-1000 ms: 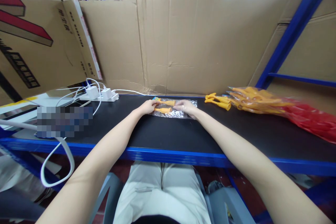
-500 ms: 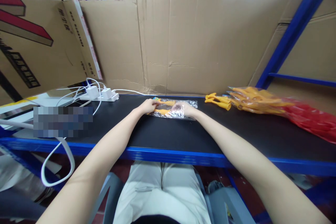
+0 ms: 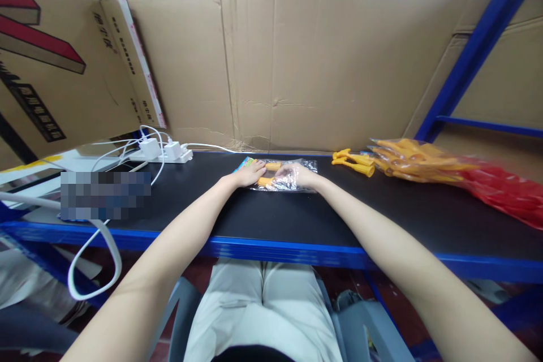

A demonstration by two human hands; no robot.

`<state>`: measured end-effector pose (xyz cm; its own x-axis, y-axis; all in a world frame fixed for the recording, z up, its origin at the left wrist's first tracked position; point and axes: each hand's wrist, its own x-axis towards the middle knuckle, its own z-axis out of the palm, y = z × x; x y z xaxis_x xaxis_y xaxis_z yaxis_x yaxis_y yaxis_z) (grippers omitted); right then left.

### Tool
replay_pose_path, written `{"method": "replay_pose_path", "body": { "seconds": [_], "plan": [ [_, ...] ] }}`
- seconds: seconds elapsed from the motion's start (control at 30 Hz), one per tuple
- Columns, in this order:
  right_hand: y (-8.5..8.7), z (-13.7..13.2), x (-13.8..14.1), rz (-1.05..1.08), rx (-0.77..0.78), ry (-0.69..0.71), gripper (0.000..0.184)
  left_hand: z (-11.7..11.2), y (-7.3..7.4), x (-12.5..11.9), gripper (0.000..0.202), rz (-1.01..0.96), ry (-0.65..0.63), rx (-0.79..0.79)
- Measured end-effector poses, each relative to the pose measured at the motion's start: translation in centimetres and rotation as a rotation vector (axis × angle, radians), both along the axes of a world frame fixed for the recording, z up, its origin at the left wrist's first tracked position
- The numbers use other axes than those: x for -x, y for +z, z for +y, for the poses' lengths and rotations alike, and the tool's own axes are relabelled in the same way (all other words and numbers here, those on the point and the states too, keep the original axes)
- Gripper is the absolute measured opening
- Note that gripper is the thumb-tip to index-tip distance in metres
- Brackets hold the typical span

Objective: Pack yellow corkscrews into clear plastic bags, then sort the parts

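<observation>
A clear plastic bag [image 3: 283, 174] with two orange plastic toy pieces [image 3: 266, 181] inside lies on the black shelf top [image 3: 271, 212]. My left hand [image 3: 249, 174] rests flat on the bag's left end, fingers stretched over it and over a coloured card. My right hand [image 3: 297, 174] presses on the bag's right part, fingers curled against the crinkled film.
Loose orange toy pieces [image 3: 354, 162] lie to the right, beside a red and clear bag [image 3: 458, 175] full of more. A white power strip with chargers and cables [image 3: 163, 153] sits at the back left. Cardboard [image 3: 297, 68] walls the back. Blue shelf edge [image 3: 275, 249] runs in front.
My left hand has gone from gripping the bag's left end to lying flat on it. The bag has been pressed flatter, and a coloured card shows at its left edge.
</observation>
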<state>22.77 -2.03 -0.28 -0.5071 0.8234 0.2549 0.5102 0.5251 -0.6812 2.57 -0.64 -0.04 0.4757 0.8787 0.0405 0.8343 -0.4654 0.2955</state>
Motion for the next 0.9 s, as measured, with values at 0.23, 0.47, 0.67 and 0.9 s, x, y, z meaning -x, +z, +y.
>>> {"method": "replay_pose_path", "body": {
  "seconds": [0.23, 0.47, 0.67, 0.9],
  "plan": [
    [3.1, 0.4, -5.4, -0.276, -0.231, -0.69, 0.02, 1.6, 0.1, 3.2, 0.058, 0.008, 0.098, -0.03],
    [1.0, 1.3, -13.0, -0.64, -0.09, -1.167, 0.036, 2.2, -0.3, 3.8, 0.062, 0.02, 0.133, -0.034],
    [2.0, 1.2, -11.2, -0.771, 0.113, -1.069, 0.036, 2.1, -0.3, 3.8, 0.063, 0.009, 0.143, -0.032],
    [4.2, 0.4, -9.3, -0.663, 0.03, -0.901, 0.036, 2.4, -0.4, 3.9, 0.063, -0.005, 0.136, -0.036]
  ]
}}
